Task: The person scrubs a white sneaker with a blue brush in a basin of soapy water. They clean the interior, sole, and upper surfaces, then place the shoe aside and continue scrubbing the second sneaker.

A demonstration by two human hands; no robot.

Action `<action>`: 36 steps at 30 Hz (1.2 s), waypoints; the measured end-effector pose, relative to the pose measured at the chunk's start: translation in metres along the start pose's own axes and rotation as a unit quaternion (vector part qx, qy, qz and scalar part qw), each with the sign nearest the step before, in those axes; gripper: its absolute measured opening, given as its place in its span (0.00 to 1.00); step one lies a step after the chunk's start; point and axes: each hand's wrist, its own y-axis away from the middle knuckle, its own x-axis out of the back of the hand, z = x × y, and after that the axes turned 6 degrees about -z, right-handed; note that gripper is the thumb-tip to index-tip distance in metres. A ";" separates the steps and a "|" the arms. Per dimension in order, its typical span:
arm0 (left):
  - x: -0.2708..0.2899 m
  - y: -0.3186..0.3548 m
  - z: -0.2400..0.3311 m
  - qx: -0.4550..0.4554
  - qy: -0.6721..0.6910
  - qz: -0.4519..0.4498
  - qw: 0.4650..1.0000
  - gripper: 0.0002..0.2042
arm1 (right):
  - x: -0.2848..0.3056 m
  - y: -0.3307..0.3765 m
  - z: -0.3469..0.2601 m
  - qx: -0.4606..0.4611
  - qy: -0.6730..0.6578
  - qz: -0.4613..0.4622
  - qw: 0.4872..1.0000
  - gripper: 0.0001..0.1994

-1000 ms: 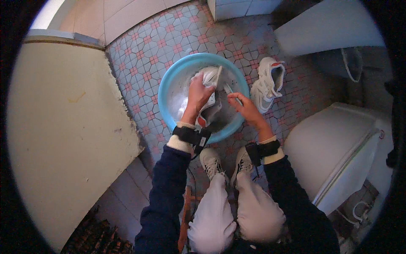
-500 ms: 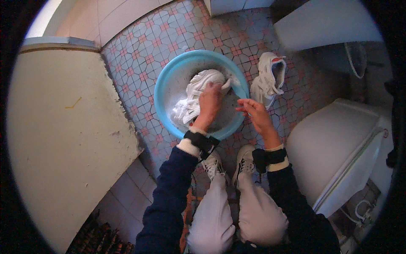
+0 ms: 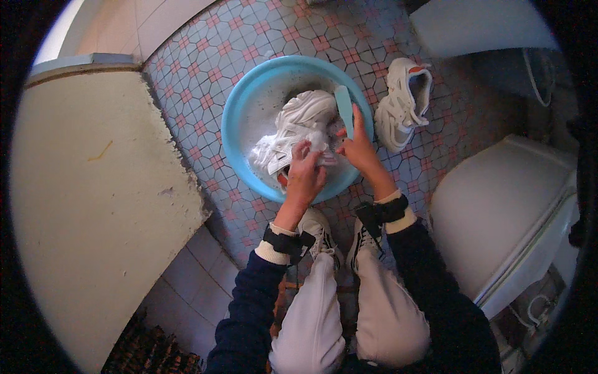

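A white sneaker (image 3: 305, 112) lies on its side in a light blue basin (image 3: 232, 137) of sudsy water. My left hand (image 3: 304, 177) is at the sneaker's near side, its bent fingers closed on the upper by the opening. In my right hand (image 3: 362, 153) is a pale green brush (image 3: 344, 107); its flat handle points up and away, and the index finger lies along it. The brush's working end is hidden by the hand and the white shoe parts. Outside the basin, to the right, stands the other white sneaker (image 3: 403, 106).
Patterned floor tiles (image 3: 193, 93) surround the basin. A cream panel with a chipped edge (image 3: 112, 187) fills the left side. At the right are a white rounded fixture (image 3: 498, 212) and a pale bin-like container (image 3: 486, 37). My own shoes (image 3: 321, 237) stand just below the basin.
My left hand has drawn back toward me from the middle of the sneaker. My right hand has moved in over the basin's right side, and the brush now stands up in its grip.
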 end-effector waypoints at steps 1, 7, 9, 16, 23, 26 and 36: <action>0.000 0.001 -0.002 -0.002 0.000 -0.004 1.000 0.17 | -0.007 -0.006 0.006 0.088 0.128 0.069 0.985 0.38; 0.004 0.011 -0.013 -0.014 -0.038 0.004 0.999 0.18 | -0.025 -0.012 0.027 0.053 0.014 0.024 0.998 0.48; 0.007 0.021 -0.011 -0.008 -0.060 0.011 0.998 0.18 | -0.024 -0.007 0.025 0.011 -0.032 0.003 0.999 0.49; 0.015 0.050 0.002 0.362 0.348 -0.047 0.864 0.15 | -0.015 0.001 0.002 -0.103 -0.144 -0.042 0.983 0.41; 0.000 0.013 -0.006 0.211 0.586 0.151 0.767 0.21 | -0.014 0.003 -0.001 -0.005 -0.073 -0.074 0.995 0.30; 0.010 0.000 -0.017 0.255 0.630 0.117 0.724 0.23 | -0.022 0.001 -0.002 -0.006 -0.072 -0.068 0.995 0.28; 0.029 -0.042 -0.030 0.253 0.546 0.053 0.797 0.20 | -0.025 -0.014 -0.002 0.006 0.030 -0.024 0.999 0.25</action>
